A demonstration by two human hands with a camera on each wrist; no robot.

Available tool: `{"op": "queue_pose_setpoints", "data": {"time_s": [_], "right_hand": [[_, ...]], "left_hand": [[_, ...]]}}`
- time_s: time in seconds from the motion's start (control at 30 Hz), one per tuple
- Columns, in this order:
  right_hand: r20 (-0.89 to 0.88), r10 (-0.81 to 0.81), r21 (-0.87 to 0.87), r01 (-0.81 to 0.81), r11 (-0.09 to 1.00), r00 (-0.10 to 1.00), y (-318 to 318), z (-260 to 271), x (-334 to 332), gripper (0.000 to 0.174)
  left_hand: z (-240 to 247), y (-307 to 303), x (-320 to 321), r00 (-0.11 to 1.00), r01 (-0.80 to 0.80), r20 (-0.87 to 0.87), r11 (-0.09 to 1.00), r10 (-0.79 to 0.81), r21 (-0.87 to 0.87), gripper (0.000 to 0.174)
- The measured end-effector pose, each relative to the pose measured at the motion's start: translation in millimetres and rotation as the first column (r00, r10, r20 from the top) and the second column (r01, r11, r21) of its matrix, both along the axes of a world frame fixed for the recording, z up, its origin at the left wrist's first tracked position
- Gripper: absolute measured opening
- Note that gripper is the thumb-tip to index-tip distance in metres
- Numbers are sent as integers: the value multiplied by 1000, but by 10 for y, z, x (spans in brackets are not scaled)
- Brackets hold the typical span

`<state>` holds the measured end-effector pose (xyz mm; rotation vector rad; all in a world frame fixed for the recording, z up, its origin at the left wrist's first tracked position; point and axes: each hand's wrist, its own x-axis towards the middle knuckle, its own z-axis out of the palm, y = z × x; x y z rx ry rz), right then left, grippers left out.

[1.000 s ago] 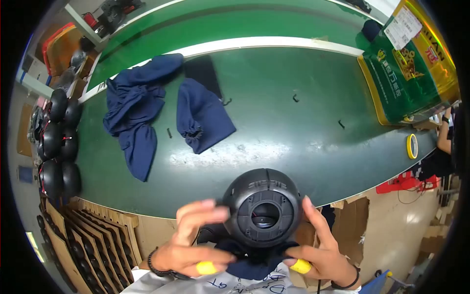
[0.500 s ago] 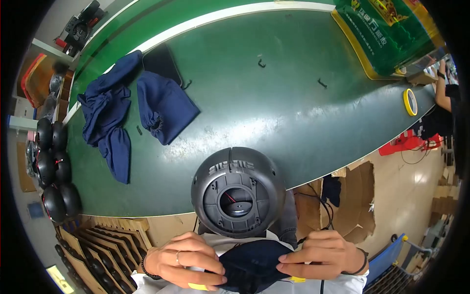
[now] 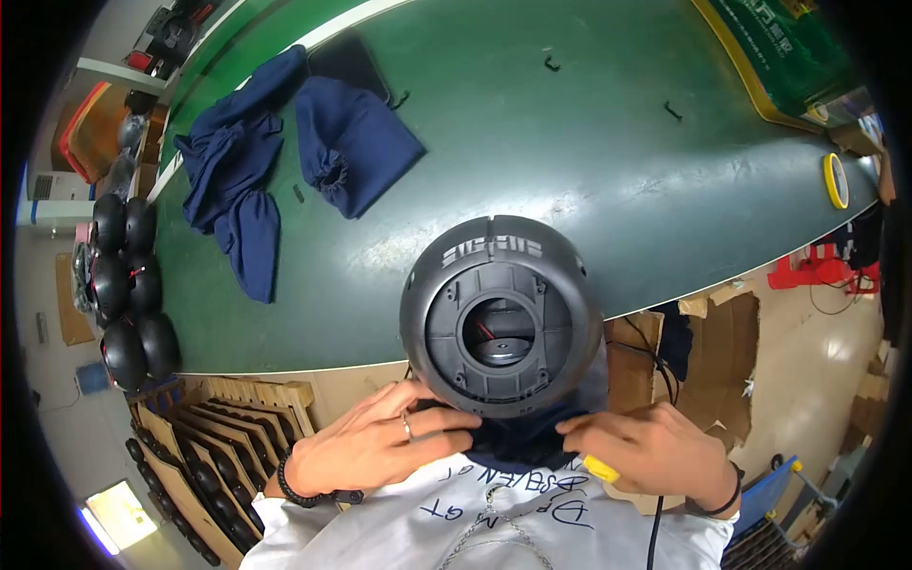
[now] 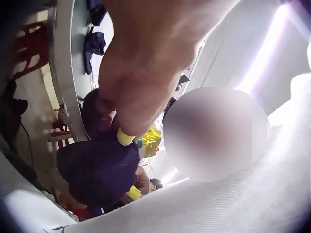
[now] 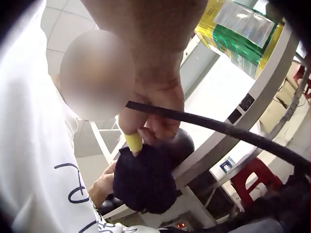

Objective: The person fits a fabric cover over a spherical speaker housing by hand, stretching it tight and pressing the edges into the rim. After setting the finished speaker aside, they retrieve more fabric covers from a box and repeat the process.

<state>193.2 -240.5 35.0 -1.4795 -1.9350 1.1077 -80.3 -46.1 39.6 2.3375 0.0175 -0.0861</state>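
A round black plastic housing (image 3: 432,323) with vent slots and a central opening sits at the near table edge, in front of the person's body. Inside that opening, a red wire shows. Navy elastic-looking cloth (image 3: 518,442) is bunched against the housing's lower rim. My left hand (image 3: 385,439) pinches the cloth from the left, while my right hand (image 3: 655,451) pinches its right side, a yellow wrap on one finger. Both wrist views show the cloth (image 4: 97,170) hanging from the fingers as a dark pouch (image 5: 146,184). Part of the cloth is hidden under the housing.
Two navy cloth covers (image 3: 233,171) (image 3: 356,142) lie on the green table (image 3: 665,209), with small black clips (image 3: 673,111) about. A yellow tape roll (image 3: 836,180) lies at the right. Black round parts (image 3: 123,285) are stacked left; a black cable (image 3: 655,532) hangs near my right hand.
Both hands left the housing's sides, drew the cloth open below it, then brought it up to the lower rim. The camera view has shifted.
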Motion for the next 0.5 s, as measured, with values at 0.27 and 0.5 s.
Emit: {"op": "queue_pose_setpoints", "data": {"time_s": [0.27, 0.5], "right_hand": [[-82, -137, -33, 135, 990, 987, 209, -103, 43, 31], [-66, -70, -61, 66, 996, 995, 213, -149, 76, 25]], "left_hand": [[11, 41, -9, 994, -74, -83, 997, 77, 38, 43], [40, 31, 21, 970, -125, -212, 992, 119, -12, 35]]}}
